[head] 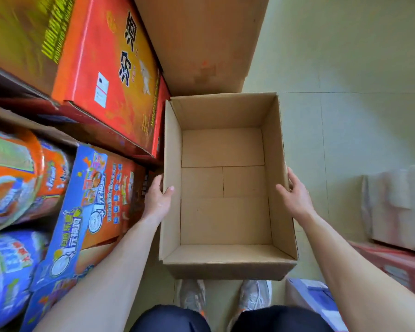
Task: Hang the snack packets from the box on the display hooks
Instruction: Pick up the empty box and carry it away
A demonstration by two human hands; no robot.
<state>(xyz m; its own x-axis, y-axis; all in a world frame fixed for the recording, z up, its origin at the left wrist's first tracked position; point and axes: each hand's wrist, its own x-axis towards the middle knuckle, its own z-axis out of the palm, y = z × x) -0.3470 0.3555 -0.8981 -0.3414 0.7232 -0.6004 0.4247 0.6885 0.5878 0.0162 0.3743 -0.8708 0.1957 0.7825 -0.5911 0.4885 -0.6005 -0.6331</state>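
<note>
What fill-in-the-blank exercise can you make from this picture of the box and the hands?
1. The cardboard box contains ____.
2. The left hand and the right hand grip ____ side walls of it.
3. Both thumbs lie ____ the box.
Missing words: nothing; opposite; inside.

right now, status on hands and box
Holding box: left hand grips left wall, right hand grips right wall. Empty, no packets inside. Stacked cartons close at left.
</note>
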